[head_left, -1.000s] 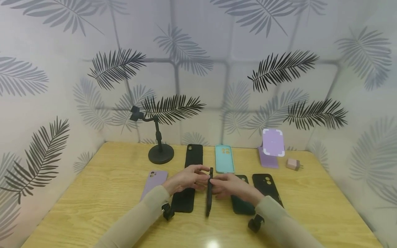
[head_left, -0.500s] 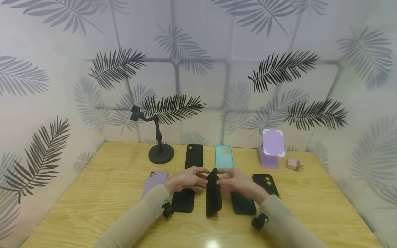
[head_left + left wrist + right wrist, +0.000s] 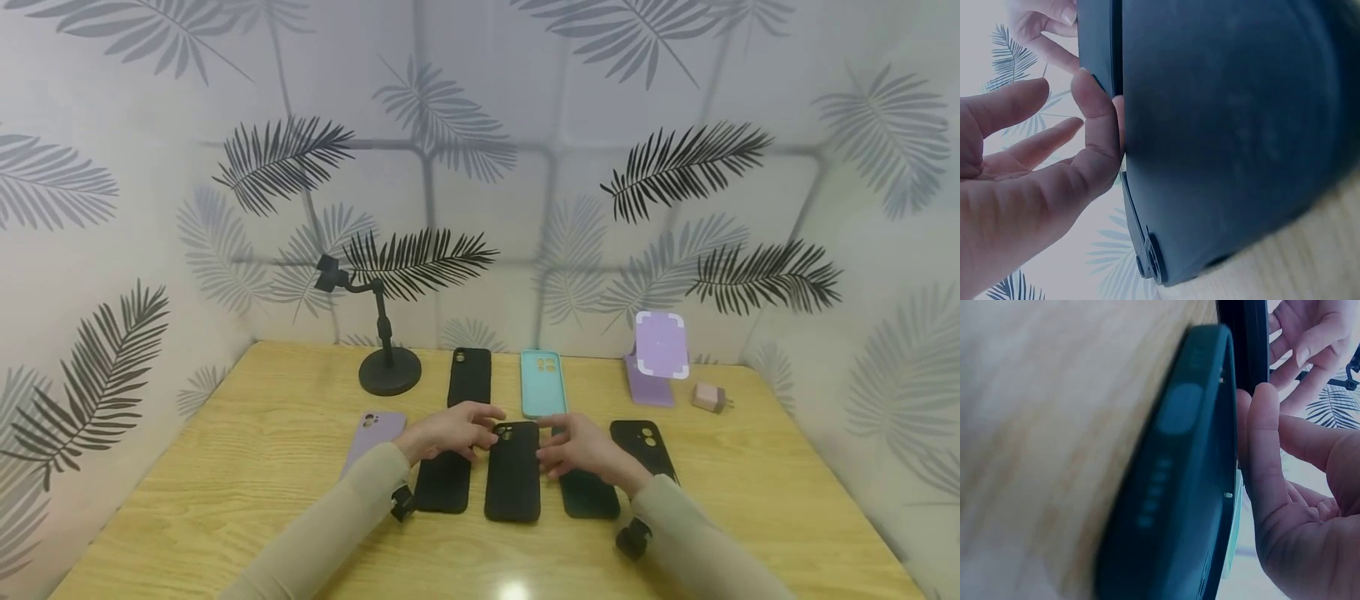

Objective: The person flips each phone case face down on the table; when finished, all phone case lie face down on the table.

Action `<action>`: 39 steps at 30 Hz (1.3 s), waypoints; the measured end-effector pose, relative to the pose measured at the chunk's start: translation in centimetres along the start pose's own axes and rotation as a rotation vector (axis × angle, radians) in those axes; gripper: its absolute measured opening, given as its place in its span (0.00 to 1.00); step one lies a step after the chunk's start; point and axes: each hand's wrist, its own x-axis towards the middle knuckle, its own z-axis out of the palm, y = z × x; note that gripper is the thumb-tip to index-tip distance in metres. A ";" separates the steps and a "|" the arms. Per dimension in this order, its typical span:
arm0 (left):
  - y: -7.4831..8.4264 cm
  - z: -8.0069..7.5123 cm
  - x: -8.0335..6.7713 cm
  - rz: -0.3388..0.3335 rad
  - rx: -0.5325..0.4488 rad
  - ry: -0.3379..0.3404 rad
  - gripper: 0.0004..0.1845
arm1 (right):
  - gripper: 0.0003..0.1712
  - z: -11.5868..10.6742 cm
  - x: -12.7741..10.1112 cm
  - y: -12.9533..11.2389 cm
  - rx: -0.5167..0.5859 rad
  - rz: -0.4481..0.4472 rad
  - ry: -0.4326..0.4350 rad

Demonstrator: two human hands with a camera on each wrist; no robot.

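A black phone case [image 3: 512, 471] lies flat on the wooden table [image 3: 247, 467], back up, between my two hands. My left hand [image 3: 453, 429] hovers at its top left corner with relaxed fingers and rests over another black case [image 3: 444, 492]. In the left wrist view, that hand's thumb [image 3: 1094, 125] lies against a dark case edge. My right hand [image 3: 579, 446] is at the top right corner, above a dark green case [image 3: 588, 496]. In the right wrist view, a straight finger [image 3: 1263, 444] touches the rim beside the dark green case [image 3: 1179, 487]. Neither hand grips anything.
Around the hands lie a purple case [image 3: 372, 437], a black case [image 3: 645, 446] on the right, and a far black case [image 3: 470, 377] beside a teal case [image 3: 542, 382]. A black phone holder [image 3: 388, 367], a purple stand [image 3: 660, 350] and a pink charger [image 3: 708, 397] stand at the back.
The black case stood on its long edge between both hands. It tipped over and now lies flat on the table. Both hands have let go and opened.
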 end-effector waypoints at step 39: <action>0.9 -0.7 2.6 0.101 -0.007 0.244 0.17 | 0.18 -3.1 1.1 -0.5 -0.181 -0.092 0.188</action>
